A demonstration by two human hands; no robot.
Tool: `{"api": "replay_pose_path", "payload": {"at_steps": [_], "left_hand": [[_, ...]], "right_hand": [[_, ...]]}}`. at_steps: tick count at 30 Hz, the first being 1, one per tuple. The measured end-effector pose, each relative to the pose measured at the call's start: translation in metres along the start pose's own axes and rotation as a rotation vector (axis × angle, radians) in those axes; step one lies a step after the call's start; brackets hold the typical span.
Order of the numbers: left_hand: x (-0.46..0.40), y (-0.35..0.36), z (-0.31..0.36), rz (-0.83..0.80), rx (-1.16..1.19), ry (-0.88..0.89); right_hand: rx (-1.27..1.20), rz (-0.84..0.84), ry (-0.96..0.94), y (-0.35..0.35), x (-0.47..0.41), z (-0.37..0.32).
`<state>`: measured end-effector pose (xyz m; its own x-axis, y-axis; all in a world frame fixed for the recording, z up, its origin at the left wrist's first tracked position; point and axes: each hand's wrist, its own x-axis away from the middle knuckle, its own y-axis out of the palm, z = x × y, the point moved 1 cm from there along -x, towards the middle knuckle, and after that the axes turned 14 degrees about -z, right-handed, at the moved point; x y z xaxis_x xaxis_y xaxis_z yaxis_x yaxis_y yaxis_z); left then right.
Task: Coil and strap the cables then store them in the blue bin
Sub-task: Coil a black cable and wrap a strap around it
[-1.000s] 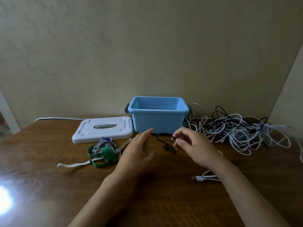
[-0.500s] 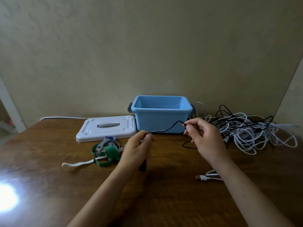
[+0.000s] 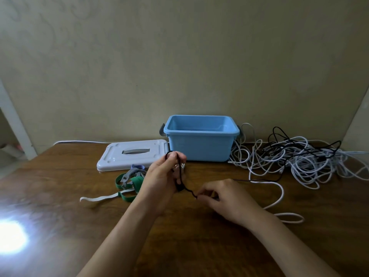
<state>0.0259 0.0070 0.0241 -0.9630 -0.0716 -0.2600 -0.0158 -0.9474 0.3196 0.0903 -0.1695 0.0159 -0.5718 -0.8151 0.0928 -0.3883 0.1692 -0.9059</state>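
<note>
A thin black cable [image 3: 180, 172] loops over the fingers of my left hand [image 3: 161, 176], which grips it in front of the blue bin [image 3: 201, 144]. My right hand [image 3: 225, 196] pinches the same cable lower down, near the table, and the cable trails from it to the right toward the pile. The open blue bin stands at the back of the table with nothing visible inside. A tangled pile of white and black cables [image 3: 299, 158] lies to its right. Green, grey and white straps [image 3: 127, 182] lie left of my left hand.
The bin's white lid [image 3: 131, 154] lies flat to the left of the bin. A loose white cable [image 3: 279, 198] curves across the wooden table [image 3: 199, 246] beside my right wrist. A bright glare spot sits at the front left.
My left hand has risen with a loop of black cable over its fingers. My right hand has come down and toward me along the cable, from beside the bin to near the table.
</note>
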Motion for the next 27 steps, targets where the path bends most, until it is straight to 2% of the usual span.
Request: {"api": "replay_pose_path", "payload": {"at_steps": [3, 9, 12, 19, 23, 27], "left_hand": [[0.004, 0.007, 0.0, 0.031, -0.138, 0.025], [0.007, 0.013, 0.005, 0.032, -0.138, 0.032], [0.007, 0.014, 0.007, 0.057, -0.339, 0.002], [0.008, 0.015, -0.002, 0.002, -0.877, 0.099], [0.006, 0.016, -0.01, 0.094, -0.953, 0.124], [0.003, 0.01, -0.013, 0.153, -0.939, 0.012]], "right_hand": [[-0.004, -0.021, -0.004, 0.002, -0.001, -0.003], [0.027, -0.047, 0.012, 0.003, -0.002, -0.005], [0.124, -0.036, 0.028, -0.002, 0.0, -0.001], [0.158, 0.205, 0.09, -0.015, 0.003, 0.012], [0.059, 0.357, 0.047, -0.013, 0.001, 0.019], [-0.029, 0.384, -0.04, -0.012, 0.001, 0.018]]}}
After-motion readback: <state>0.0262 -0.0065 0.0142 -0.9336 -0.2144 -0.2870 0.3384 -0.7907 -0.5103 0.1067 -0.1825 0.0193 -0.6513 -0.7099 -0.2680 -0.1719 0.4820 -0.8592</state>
